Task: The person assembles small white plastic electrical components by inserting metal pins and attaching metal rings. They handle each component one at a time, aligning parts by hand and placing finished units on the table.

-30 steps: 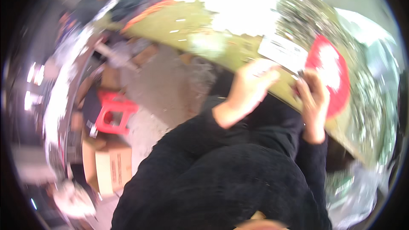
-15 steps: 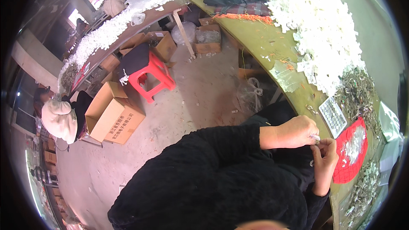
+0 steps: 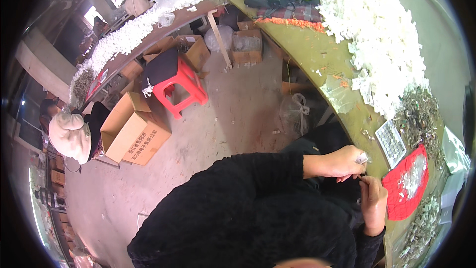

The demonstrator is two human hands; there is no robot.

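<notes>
My left hand is closed around a small white piece, whose end sticks out beyond the fingers. Just below and to the right, my right hand pinches something thin and dark against the left fingertips; it is too small to name. Both hands meet in front of my body at the table's near edge. Closest to them on the green table lie a red cloth bearing small clear and whitish bits, and a white tray with rows of round cells.
A large heap of white pieces covers the table's far side, with a grey tangle of small parts beside it. A red stool and an open cardboard box stand on the floor. Another person sits at the left.
The white piece now shows more beyond my left fingers. My right hand has shifted slightly down and left, its fingers more pressed together. The view has tilted a little.
</notes>
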